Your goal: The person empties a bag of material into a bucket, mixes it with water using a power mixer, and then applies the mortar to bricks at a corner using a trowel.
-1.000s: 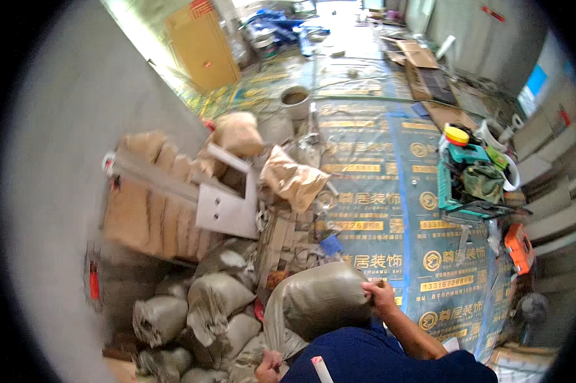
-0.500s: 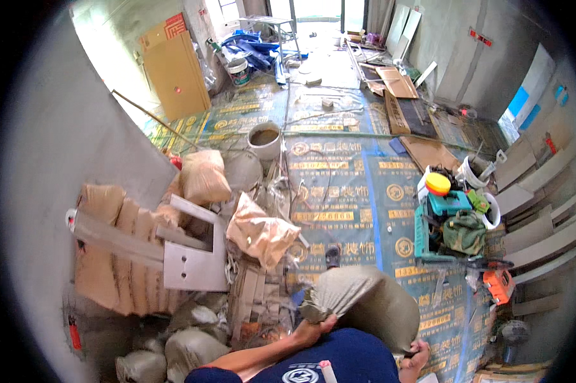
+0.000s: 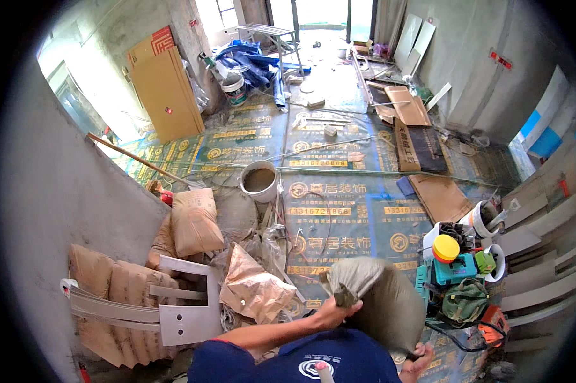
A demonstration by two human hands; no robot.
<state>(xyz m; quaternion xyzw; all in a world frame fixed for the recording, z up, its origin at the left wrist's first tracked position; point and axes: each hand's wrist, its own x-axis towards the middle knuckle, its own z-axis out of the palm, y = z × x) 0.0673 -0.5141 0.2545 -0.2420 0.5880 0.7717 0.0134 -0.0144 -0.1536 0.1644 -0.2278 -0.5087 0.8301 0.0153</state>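
A full grey-green woven sack (image 3: 390,303) is held up against my front, tilted, with its gathered neck at the upper left. My left hand (image 3: 338,314) is closed around that bunched neck. At the sack's lower right corner, my right hand (image 3: 417,364) grips the fabric with bent fingers. The sack hides part of the printed floor covering (image 3: 332,226) and comes close to the teal crate (image 3: 422,281) on the right.
A bucket of grey mix (image 3: 259,184) stands ahead. To the left lie brown paper sacks (image 3: 195,223), a crumpled paper bag (image 3: 256,287) and a white cut-out panel (image 3: 184,319). On the right are a tool bag (image 3: 463,300), an orange case (image 3: 492,325) and stacked boards (image 3: 543,274).
The view has shifted, so the floor items sit lower in it. The sack's neck has been raised and now points upward. Both hands have kept hold of the sack.
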